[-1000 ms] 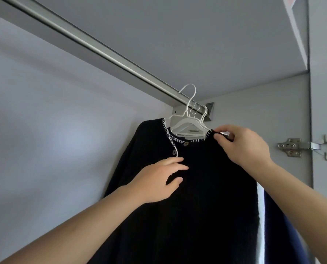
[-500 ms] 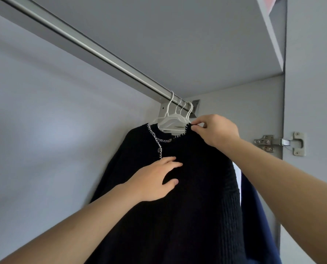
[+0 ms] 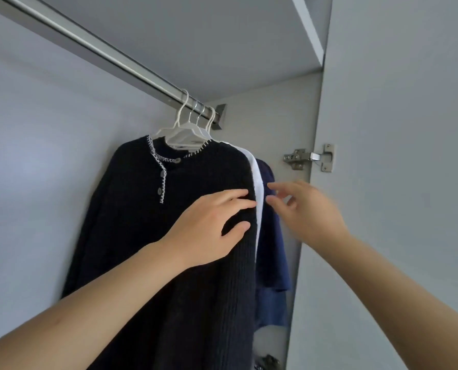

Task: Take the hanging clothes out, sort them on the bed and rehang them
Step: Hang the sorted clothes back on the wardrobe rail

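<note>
Clothes: one black sweater (image 3: 147, 236), one white garment (image 3: 257, 182), one blue garment (image 3: 271, 249).

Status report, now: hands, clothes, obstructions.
Left hand open, flat on black sweater. Right hand open, blurred, holding nothing, by blue garment. Sweater, white and blue garments on white hangers on rail. No obstruction visible.

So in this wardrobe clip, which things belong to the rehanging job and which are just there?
Job:
black knit cardigan, under the left hand
white garment
blue garment
white hangers
hanging rail
right hand, open beside the clothes

Just there:
door hinge
wardrobe door
</note>
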